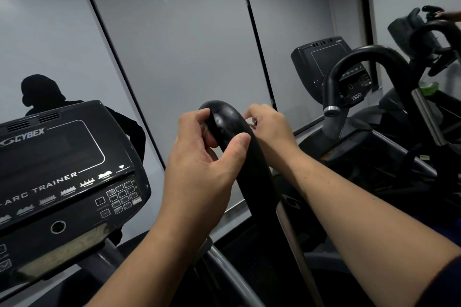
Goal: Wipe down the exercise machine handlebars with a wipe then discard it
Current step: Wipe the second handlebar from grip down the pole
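The left hand (202,157) is wrapped around the curved top of the black handlebar (239,147), thumb pressed on its near face and fingers curled behind it. The right hand (269,127) sits just beyond the bar on its other side, fingertips pinched together on something small and pale, too little of it showing to tell whether it is the wipe. To the left of the left hand stands the machine's console (64,172), marked Cybex Arc Trainer. Past the right hand, a second machine's handlebar (364,57) arches up.
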Demonstrator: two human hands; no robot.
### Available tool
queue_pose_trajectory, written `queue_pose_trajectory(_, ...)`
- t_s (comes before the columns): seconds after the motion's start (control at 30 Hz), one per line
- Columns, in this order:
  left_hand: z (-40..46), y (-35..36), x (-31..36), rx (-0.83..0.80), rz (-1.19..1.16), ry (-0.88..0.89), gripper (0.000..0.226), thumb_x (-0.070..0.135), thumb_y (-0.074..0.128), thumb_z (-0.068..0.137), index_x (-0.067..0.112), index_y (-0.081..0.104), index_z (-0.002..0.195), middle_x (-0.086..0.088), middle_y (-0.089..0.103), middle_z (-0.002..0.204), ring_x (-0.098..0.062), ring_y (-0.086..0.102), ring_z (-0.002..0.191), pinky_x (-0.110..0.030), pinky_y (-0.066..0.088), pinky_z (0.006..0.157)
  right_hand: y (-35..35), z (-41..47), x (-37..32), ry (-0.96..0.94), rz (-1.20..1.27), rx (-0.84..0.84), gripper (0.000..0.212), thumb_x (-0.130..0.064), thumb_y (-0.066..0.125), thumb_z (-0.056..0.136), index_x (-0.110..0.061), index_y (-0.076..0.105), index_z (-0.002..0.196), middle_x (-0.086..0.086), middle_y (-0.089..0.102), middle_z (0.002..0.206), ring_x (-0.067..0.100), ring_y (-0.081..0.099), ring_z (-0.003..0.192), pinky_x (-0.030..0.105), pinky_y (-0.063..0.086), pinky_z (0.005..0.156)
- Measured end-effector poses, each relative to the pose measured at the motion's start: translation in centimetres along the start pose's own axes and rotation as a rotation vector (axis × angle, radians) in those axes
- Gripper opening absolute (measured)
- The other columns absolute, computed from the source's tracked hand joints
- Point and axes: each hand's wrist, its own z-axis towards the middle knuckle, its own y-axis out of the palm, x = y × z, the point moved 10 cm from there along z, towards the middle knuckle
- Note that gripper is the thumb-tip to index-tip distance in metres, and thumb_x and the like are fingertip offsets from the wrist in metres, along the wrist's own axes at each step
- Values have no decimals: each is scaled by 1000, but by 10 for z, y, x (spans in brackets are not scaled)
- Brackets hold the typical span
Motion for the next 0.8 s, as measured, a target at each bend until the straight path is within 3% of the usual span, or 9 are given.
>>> queue_pose_trajectory(0.13,0,-1,1,-2,2,4,48,48,69,81,31,52,122,16,54,82,-5,54,76,-24,45,69,10,-12,-14,-106,21,-47,23,-23,57,94,-25,49,73,1,50,84,19,51,70,36,44,62)
queue_pose_trajectory(0.23,0,0,1,-7,-3,3,46,47,69,81,32,52,121,15,54,81,-5,54,72,-24,44,67,-4,-10,7,8,46,54,11,-19,61,93,-15,60,82,5,55,92,25,56,80,38,49,70)
queue_pose_trajectory(0.37,0,-2,2,6,-1,6,43,47,69,81,35,52,118,16,53,79,-5,54,72,-20,43,66,5,-19,-7,-120,12,2,18,-18,61,93,-18,51,78,-1,48,86,20,49,75,34,41,64)
queue_pose_trajectory(0.5,0,-1,2,4,-11,5,46,46,69,81,30,53,121,15,52,80,-6,52,71,-23,44,65,-8,-19,13,-11,30,99,9,-14,62,91,-14,60,82,3,55,92,24,55,83,39,46,72)
queue_pose_trajectory(0.6,0,-1,2,9,-14,8,47,46,69,81,30,52,121,14,52,81,-7,51,70,-27,45,66,1,-26,0,-113,-3,47,30,-13,62,90,-27,45,70,-8,43,81,20,46,77,35,38,66)
queue_pose_trajectory(0.73,-1,0,2,7,-20,0,47,47,69,81,30,53,122,13,52,81,-7,51,71,-26,45,66,-13,-25,24,23,40,144,8,-13,62,90,-15,62,82,2,56,91,23,55,83,38,45,72)
queue_pose_trajectory(0.8,-1,-1,3,9,-15,5,45,46,69,81,31,52,120,13,52,81,-7,51,71,-26,46,66,-5,-29,16,-36,21,107,17,-9,62,90,-18,56,76,-1,52,89,23,52,82,36,41,68)
